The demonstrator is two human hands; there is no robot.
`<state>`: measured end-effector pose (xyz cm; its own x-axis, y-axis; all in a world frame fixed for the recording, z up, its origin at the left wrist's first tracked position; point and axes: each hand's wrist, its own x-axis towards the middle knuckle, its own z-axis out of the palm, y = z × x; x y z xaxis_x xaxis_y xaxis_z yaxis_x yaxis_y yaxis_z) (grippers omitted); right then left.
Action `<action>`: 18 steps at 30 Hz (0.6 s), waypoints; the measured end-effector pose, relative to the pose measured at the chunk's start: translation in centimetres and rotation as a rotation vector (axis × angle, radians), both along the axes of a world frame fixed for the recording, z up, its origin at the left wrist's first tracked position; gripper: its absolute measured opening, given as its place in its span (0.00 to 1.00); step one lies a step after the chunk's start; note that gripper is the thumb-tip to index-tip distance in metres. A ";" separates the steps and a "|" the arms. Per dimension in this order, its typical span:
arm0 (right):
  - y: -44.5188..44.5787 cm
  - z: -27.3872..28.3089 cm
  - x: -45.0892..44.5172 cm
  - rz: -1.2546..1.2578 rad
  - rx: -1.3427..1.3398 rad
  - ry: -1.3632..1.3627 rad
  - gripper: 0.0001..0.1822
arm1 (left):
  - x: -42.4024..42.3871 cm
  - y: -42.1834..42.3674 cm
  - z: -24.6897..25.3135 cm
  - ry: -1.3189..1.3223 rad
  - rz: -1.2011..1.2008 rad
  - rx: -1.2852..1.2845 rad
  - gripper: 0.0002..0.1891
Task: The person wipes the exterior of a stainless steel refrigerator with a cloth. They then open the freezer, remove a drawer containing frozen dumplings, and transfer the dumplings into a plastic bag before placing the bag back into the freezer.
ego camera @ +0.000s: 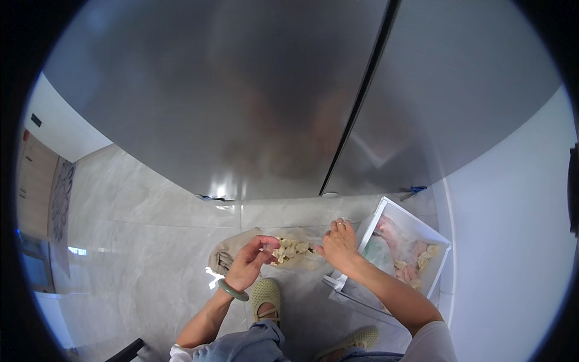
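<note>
A clear plastic bag of pale yellowish flat pieces (291, 250) lies on the tiled floor before me. My left hand (251, 262), with a green bangle at the wrist, is at the bag's left end, thumb and fingers curled around a bit of clear plastic. My right hand (339, 242) is at the bag's right side, near the drawer; what lies under its fingers is hidden. A greyish-beige cloth or bag (226, 253) lies to the left. At the right a white drawer (416, 219) stands tilted, holding bagged pinkish food (405, 273), a greenish bag (377, 251) and more pale pieces.
A grey two-door refrigerator (226, 99) rises in front of me, its doors closed. A white wall or panel (506, 235) is at the right. My shoes (266, 296) stand just below the bag. A black bar-like object (126, 350) is at the lower left; wooden cabinets (36, 181) are far left.
</note>
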<state>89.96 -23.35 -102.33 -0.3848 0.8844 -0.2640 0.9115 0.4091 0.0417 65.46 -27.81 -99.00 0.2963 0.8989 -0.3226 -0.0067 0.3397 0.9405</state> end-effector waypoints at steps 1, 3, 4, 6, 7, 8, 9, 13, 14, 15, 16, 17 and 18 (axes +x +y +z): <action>-0.1 -0.2 0.4 0.018 -0.052 -0.028 0.20 | -0.1 0.1 0.0 0.001 -0.005 0.001 0.13; 0.0 0.3 0.9 -0.045 -0.186 0.051 0.18 | -0.4 0.1 0.1 0.006 0.007 0.053 0.12; 0.3 1.3 0.9 -0.122 -0.269 0.161 0.18 | -0.7 -0.1 0.2 0.011 0.020 0.079 0.12; 0.8 3.2 1.5 -0.316 -0.530 0.518 0.16 | -1.9 -0.1 1.5 0.100 0.086 0.095 0.11; 0.9 3.9 2.4 -0.433 -0.702 0.770 0.15 | -2.4 0.1 2.3 0.143 0.113 0.106 0.11; 0.8 4.7 3.2 -0.547 -0.872 1.027 0.15 | -2.6 0.1 3.1 0.153 0.174 0.185 0.10; 0.4 5.5 4.0 -0.577 -0.919 1.148 0.15 | -2.4 0.2 5.1 0.210 0.198 0.210 0.10; -2.3 11.4 6.7 -0.597 -1.028 1.543 0.15 | -1.1 0.0 12.5 0.208 0.098 0.317 0.09; -3.0 13.8 7.3 -0.577 -1.032 1.614 0.15 | -0.5 0.0 14.2 0.214 0.072 0.363 0.09; -3.5 16.0 7.9 -0.496 -0.916 1.600 0.14 | 0.1 -0.1 15.4 0.196 0.089 0.441 0.08; -4.0 18.3 8.6 -0.413 -0.797 1.580 0.14 | 0.7 -0.3 16.5 0.177 0.106 0.524 0.08; -4.5 20.2 9.2 -0.336 -0.676 1.554 0.13 | 1.3 -0.4 17.5 0.153 0.122 0.606 0.08; -5.0 21.9 9.7 -0.312 -0.599 1.579 0.13 | 1.8 -0.4 18.6 0.105 0.134 0.658 0.07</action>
<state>99.68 -28.34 -80.46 -0.4234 0.8974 -0.1238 -0.0417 -0.1558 -0.9869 67.25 -28.18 -80.41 0.1656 0.9446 0.2832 0.0942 -0.3010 0.9489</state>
